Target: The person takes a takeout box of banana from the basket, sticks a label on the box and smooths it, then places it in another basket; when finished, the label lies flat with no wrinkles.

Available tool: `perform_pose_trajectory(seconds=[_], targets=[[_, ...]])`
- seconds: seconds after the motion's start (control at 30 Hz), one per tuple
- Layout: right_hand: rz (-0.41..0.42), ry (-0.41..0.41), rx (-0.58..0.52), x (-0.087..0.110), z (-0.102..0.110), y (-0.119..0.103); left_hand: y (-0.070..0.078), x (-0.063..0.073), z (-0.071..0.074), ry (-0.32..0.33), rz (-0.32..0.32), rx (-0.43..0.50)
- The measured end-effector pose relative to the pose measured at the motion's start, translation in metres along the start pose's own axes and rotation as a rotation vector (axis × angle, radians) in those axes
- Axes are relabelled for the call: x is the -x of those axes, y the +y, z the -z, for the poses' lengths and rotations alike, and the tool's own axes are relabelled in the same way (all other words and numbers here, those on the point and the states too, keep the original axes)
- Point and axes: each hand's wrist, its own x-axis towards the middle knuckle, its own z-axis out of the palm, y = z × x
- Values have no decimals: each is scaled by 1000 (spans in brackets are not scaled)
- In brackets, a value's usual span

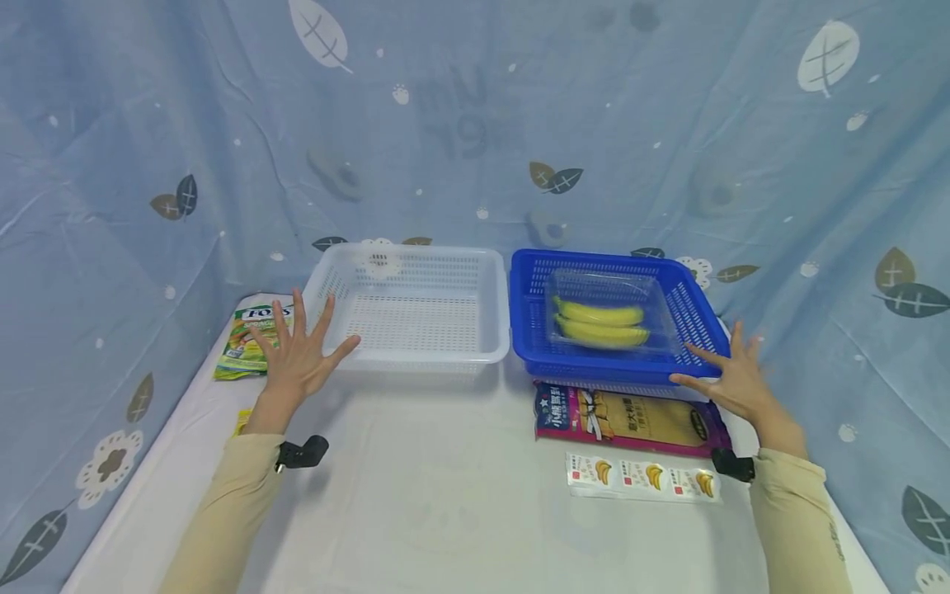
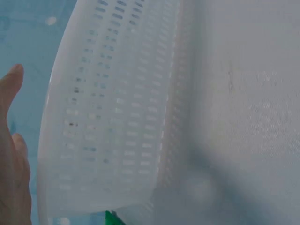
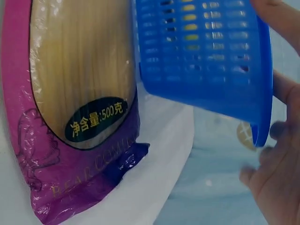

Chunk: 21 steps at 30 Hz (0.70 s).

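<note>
My left hand (image 1: 297,355), fingers spread wide, hovers by the near left corner of a white plastic basket (image 1: 416,356); nothing is in its grasp. The left wrist view has the basket's slotted side (image 2: 112,108) beside that hand. On the other side, my right hand (image 1: 742,384) is spread at the near right corner of a blue basket (image 1: 534,359), holding nothing. Whether its fingers touch the rim I cannot tell. Inside the blue basket lies a clear plastic box (image 1: 664,322) with two yellow bananas (image 1: 601,333).
A purple spaghetti packet (image 1: 653,421) lies in front of the blue basket, nearer me a strip of banana-printed sachets (image 1: 641,478). At left lies a green FOX'S candy bag (image 1: 241,346), with a partly hidden yellow item (image 1: 242,421) below. Blue patterned cloth (image 1: 445,124) surrounds the white table (image 1: 416,511).
</note>
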Motion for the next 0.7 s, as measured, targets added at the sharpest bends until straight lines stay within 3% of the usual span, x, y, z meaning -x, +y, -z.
perform_pose_trajectory(seconds=[0.17, 0.43, 0.7], targets=[[-40, -54, -118, -1, 8, 9, 8, 0, 1, -25, -20, 37], [-51, -42, -63, -3, 20, 22, 30, -9, 3, -60, -69, 208], [-56, -24, -3, -8, 22, 24, 45, -18, 5, -97, -63, 451]])
